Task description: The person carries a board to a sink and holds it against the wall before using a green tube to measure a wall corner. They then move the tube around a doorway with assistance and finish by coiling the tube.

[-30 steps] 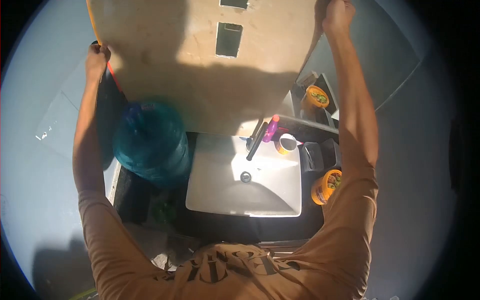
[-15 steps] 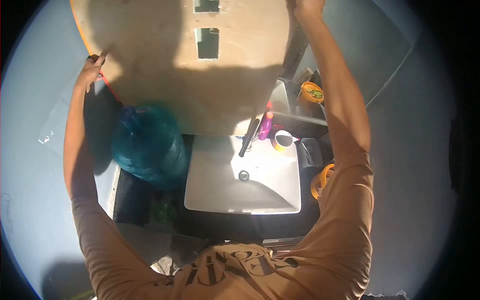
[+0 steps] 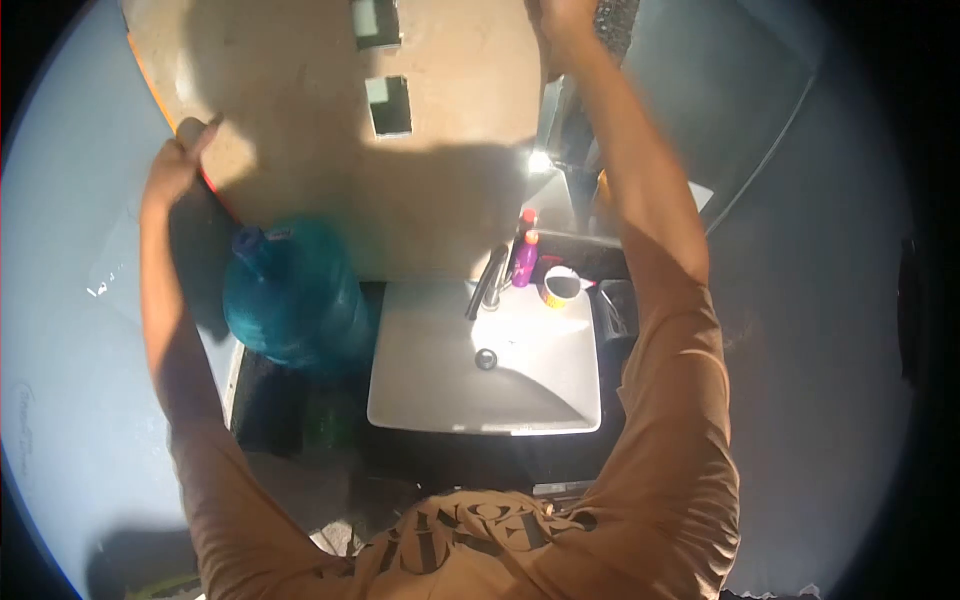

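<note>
Board: a large pale wooden board (image 3: 300, 90) held up flat against the wall above a washbasin, its lower edge just over the tap, its left edge trimmed in orange
Cut-outs: two small rectangular cut-outs (image 3: 390, 105) in the board's upper middle, one above the other
Left hand: the left hand (image 3: 178, 158) is raised and closed around the board's left edge, fingers curled over the orange trim
Right hand: the right hand (image 3: 560, 22) is raised higher, at the board's upper right edge, blurred and partly cut by the top of the view; it looks wrapped on that edge
Hands together: well apart, one on each side of the board
Basin: a white rectangular basin (image 3: 540, 390) directly below the board, lit by strong sun, with a round drain (image 3: 486, 358) in its floor
Tap: a metal tap (image 3: 487, 282) at the back of the basin, touching or nearly touching the board's lower edge; which one cannot be told
Right of the tap: a pink and purple bottle (image 3: 524, 258), then an orange cup (image 3: 560, 287) just beside it
Left of the basin: a large blue-green water jug (image 3: 290, 300) standing on the dark counter (image 3: 290, 425), below the board's lower left part
</note>
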### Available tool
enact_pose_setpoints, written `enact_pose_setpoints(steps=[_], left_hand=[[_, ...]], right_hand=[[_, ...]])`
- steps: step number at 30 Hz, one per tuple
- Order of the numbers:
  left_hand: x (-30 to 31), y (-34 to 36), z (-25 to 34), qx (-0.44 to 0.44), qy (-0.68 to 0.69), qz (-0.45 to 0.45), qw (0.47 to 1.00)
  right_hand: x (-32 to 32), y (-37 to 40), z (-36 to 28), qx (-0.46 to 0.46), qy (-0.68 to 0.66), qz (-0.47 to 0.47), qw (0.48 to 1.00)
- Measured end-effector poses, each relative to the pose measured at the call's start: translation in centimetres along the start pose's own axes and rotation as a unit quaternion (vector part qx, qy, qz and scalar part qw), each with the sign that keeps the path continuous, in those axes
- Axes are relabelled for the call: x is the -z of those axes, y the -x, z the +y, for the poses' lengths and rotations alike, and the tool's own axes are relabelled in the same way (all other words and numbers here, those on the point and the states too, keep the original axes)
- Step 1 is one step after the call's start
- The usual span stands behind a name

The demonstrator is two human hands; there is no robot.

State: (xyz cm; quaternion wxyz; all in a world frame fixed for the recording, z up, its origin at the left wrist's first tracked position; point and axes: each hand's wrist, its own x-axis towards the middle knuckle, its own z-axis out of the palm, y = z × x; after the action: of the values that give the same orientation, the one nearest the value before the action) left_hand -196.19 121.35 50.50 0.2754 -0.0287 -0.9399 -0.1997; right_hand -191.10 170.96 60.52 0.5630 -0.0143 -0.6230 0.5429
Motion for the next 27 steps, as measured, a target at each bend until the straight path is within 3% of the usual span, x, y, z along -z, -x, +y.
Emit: enact_pose_setpoints(steps=[1,2,3,4,5,6,7,8,9,10,11,13,14,15,16,17,19,20,22,24,26,27], left_hand=[[0.8,4.1,2.8,-0.067,0.085,0.051,0.993],[1.2,9.6,6.1,-0.13,0.167,0.093,0.973],[1.6,15.4,9.2,-0.113,0.248,0.04,0.961],[-1.0,19.1,8.7,-0.14,0.166,-0.013,0.976],[-4.9,24.4,9.7,-0.209,0.139,0.01,0.968],[-7.5,28.7,11.7,-0.144,0.147,-0.194,0.959],[-13.8,32.5,11.6,-0.152,0.218,-0.311,0.913],[-24.7,37.0,9.6,-0.267,0.312,-0.254,0.876],[-29.1,39.1,11.4,-0.127,0.334,-0.364,0.86],[-35.7,40.7,12.0,-0.035,0.403,-0.388,0.828],[-41.9,41.8,12.7,0.057,0.465,-0.404,0.786],[-49.0,41.8,15.5,-0.037,0.388,-0.057,0.919],[-49.3,40.4,16.1,-0.035,0.387,-0.057,0.919],[-49.4,38.3,17.1,0.1,0.616,-0.17,0.763],[-50.1,36.9,17.8,0.224,0.779,-0.266,0.523],[-50.3,36.5,18.2,0.226,0.779,-0.268,0.52],[-52.8,35.6,17.7,0.222,0.733,-0.27,0.584],[-54.1,35.3,16.9,0.219,0.733,-0.268,0.586],[-54.4,35.1,16.0,0.156,0.711,-0.285,0.624],[-55.9,35.4,15.0,0.181,0.704,-0.303,0.617],[-59.9,35.2,12.9,0.213,0.803,-0.326,0.452],[-56.0,34.5,13.7,0.21,0.801,-0.324,0.458]], right_hand=[[0.0,-0.3,0.6,0.02,-0.104,-0.077,0.991],[0.1,0.0,0.6,0.015,-0.104,-0.075,0.992],[0.1,0.7,0.0,0.006,-0.083,-0.045,0.995],[-0.1,0.7,-0.6,0.001,-0.064,-0.015,0.998],[-0.3,0.2,-0.2,0.002,-0.066,-0.016,0.998],[-0.2,-0.7,0.6,0.023,-0.104,-0.049,0.993],[-0.2,-1.2,1.0,0.044,-0.141,-0.083,0.986],[-0.2,-0.9,0.6,0.046,-0.136,-0.087,0.986],[-0.2,-0.1,0.0,0.051,-0.117,-0.062,0.99],[0.0,0.3,-0.3,0.057,-0.098,-0.036,0.993],[-0.1,0.1,-0.1,0.059,-0.095,-0.039,0.993],[-0.3,-0.6,0.4,0.034,-0.121,-0.061,0.99],[-0.4,-0.4,0.3,0.034,-0.121,-0.062,0.99],[-0.2,-0.2,-0.1,0.029,-0.117,-0.055,0.991],[-0.2,-0.1,-0.3,0.027,-0.111,-0.048,0.992],[-0.1,0.3,-0.4,0.026,-0.107,-0.048,0.993],[-0.4,0.4,-0.6,0.081,-0.092,-0.022,0.992],[-0.7,0.3,-0.6,0.082,-0.095,-0.021,0.992],[-1.2,0.4,-0.3,0.091,-0.178,-0.055,0.978],[-0.3,0.2,-0.4,0.067,-0.125,-0.045,0.989],[0.0,0.4,-0.8,0.045,-0.072,-0.039,0.996],[0.3,1.0,-1.0,0.043,-0.122,-0.048,0.99]])
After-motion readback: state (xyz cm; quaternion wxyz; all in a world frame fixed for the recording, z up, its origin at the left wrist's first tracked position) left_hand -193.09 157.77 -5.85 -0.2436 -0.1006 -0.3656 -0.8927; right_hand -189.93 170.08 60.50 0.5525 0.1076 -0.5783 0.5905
